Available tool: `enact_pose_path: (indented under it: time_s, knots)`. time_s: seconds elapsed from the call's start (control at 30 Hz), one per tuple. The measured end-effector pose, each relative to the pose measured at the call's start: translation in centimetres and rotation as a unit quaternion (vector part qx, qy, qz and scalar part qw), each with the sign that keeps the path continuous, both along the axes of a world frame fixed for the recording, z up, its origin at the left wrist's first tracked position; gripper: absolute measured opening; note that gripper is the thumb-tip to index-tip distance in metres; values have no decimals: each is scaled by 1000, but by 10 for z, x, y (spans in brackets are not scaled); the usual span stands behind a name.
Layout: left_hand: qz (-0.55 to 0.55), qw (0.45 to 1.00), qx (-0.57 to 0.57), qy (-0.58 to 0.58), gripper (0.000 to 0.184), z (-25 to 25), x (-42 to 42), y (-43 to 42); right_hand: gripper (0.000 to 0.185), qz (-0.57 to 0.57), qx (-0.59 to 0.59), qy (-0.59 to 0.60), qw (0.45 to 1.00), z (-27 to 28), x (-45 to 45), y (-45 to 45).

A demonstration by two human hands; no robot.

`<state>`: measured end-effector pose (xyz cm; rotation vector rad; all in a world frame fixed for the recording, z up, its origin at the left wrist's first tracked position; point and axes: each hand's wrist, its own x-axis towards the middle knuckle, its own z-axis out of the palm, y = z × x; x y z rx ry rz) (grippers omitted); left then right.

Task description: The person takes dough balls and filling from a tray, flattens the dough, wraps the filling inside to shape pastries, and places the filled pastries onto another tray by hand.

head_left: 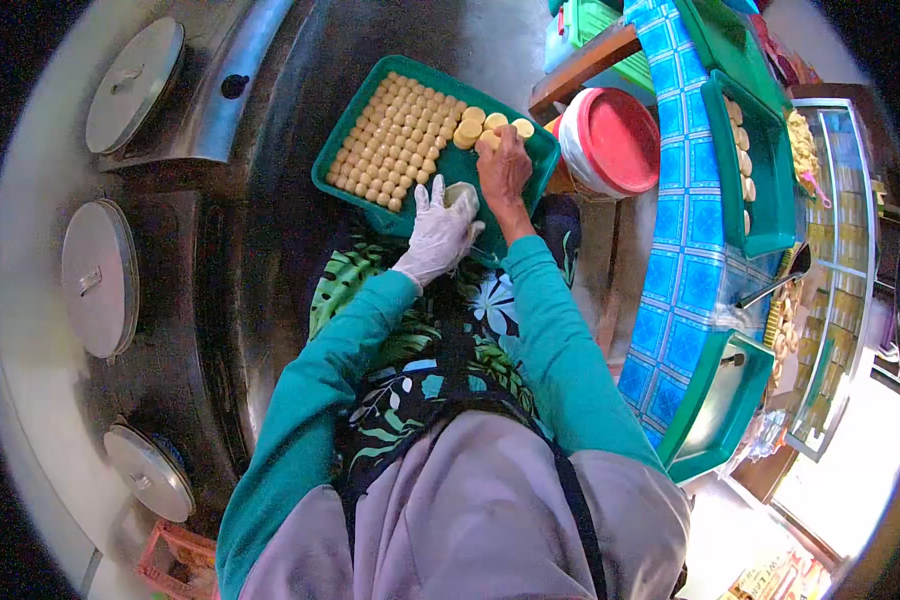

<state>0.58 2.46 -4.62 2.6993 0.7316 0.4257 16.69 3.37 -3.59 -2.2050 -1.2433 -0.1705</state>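
"Dough balls (395, 135), small and pale: where are they, reading from the left?"

"First come three round metal lids (100, 278) along the far left, with a red crate (177, 562) below them. Right of these, the balls sit in close rows, filling the left part of a green tray (542, 165) in front of the person's lap."

"And the left hand (438, 235)?"

"It wears a white glove and is at the tray's near side, beside the balls. It is cupped around a pale item (462, 197), too blurred to name."

"What about the right hand (505, 170)?"

"Bare, it reaches into the right part of the tray. Its fingers are bunched together at some flat yellowish discs (469, 131); I cannot tell whether they pinch one."

"What is farther right?"

"A white bucket (573, 142) with a red lid (620, 138) stands just beside the tray. Next is a surface (684, 232) covered in blue squares. It carries a deep green tray (767, 205) with pale round pieces (741, 150) along its left side, and nearer the person, another green container (712, 405). Beyond is a glass-paned case (838, 290)."
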Motion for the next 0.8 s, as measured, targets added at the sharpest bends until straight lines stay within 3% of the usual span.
enact_pose_path:
  time_s: [0.07,0.17,0.27,0.37,0.4,0.63,0.73,0.8]
  knots:
    - [70,993,-69,-59,24,-2,-9,-2,38,-5,-7,8,1000,0,2,2]
    - [149,988,-45,17,18,-10,-15,3,39,-2,-28,8,1000,-3,0,0]
    - [159,985,-14,58,15,-3,-8,3,39,-18,-51,-10,998,-10,2,3]
    - [190,978,-46,78,13,-31,3,5,33,-36,-10,16,999,-3,0,3]
    - [190,980,-53,26,13,-26,3,6,35,-34,0,29,999,-2,0,2]
    - [247,947,-192,69,24,-5,13,15,35,6,55,62,997,0,-22,-34]
    - [243,947,-208,33,20,-6,15,17,51,91,-22,51,994,-3,-38,-64]
    - [255,932,-257,2,22,-7,17,19,45,108,-31,31,993,-9,-40,-68]
